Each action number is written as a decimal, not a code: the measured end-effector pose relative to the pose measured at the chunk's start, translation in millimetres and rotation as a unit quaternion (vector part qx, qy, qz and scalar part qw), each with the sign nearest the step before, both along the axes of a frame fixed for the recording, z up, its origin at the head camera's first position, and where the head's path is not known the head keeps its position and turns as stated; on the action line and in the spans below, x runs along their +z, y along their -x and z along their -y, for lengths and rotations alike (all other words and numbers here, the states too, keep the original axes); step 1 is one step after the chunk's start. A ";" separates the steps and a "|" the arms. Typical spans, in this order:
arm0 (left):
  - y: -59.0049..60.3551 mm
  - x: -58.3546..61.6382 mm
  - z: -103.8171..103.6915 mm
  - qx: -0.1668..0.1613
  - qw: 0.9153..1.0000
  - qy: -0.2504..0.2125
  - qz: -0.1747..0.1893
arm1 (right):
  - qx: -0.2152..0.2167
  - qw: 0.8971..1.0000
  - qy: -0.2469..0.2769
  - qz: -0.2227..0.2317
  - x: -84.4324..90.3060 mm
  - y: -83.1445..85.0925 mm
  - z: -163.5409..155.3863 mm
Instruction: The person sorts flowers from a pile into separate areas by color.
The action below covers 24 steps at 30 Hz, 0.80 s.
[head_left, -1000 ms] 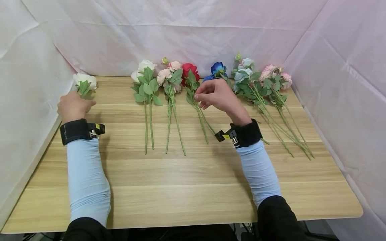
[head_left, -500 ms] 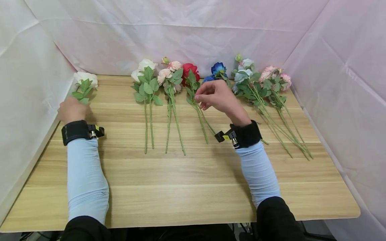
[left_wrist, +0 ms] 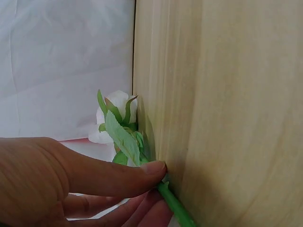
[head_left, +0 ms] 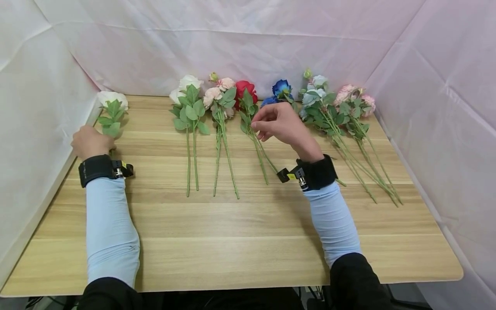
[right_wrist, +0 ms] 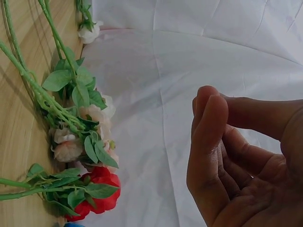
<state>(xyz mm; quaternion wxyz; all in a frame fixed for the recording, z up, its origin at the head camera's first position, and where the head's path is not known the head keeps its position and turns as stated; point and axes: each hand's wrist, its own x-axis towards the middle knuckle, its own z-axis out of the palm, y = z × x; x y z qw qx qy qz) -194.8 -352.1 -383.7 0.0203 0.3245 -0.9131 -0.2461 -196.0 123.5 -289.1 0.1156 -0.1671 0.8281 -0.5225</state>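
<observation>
At the table's far left, my left hand point(head_left: 92, 142) pinches the green stem point(left_wrist: 176, 205) of a white rose point(head_left: 112, 101) between thumb and fingers. In the left wrist view the thumb point(left_wrist: 154, 168) presses on the stem just below the leaves, and the bloom lies by the table edge. My right hand point(head_left: 280, 124) hovers over the stems of a red rose point(head_left: 245, 91), loosely curled with nothing in it. Seen from the right wrist, its thumb and forefinger tips come together in front of the white cloth, apart from the flowers.
Along the back lie white roses point(head_left: 189, 84), pale peach flowers point(head_left: 211, 95), blue roses point(head_left: 280, 87), light blue flowers point(head_left: 312, 96) and pink flowers point(head_left: 367, 104), stems pointing forward on the wooden table point(head_left: 217, 241). White cloth point(head_left: 248, 47) closes off the back and sides.
My left hand has drawn back slightly from the white rose's bloom down to its stem, uncovering more leaves. The right hand has stayed in place.
</observation>
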 end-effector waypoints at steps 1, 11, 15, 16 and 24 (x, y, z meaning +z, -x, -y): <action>0.3 -0.4 0.7 -0.003 1.000 0.003 0.002 | 0.000 1.000 0.000 0.001 -0.1 -0.3 0.3; -4.0 4.1 6.3 -0.032 0.999 0.002 0.008 | -0.001 1.000 -0.006 0.003 -1.2 -0.9 0.4; -7.6 8.6 4.5 -0.039 0.999 -0.008 0.005 | 0.000 1.000 -0.004 0.002 -1.5 0.1 0.1; -7.6 9.5 4.2 -0.040 0.999 -0.013 0.002 | -0.001 1.000 -0.004 0.002 -1.4 0.3 -0.4; -7.5 27.2 -3.2 -0.058 0.998 -0.012 -0.026 | 0.001 1.000 -0.005 0.001 -1.4 2.0 -3.2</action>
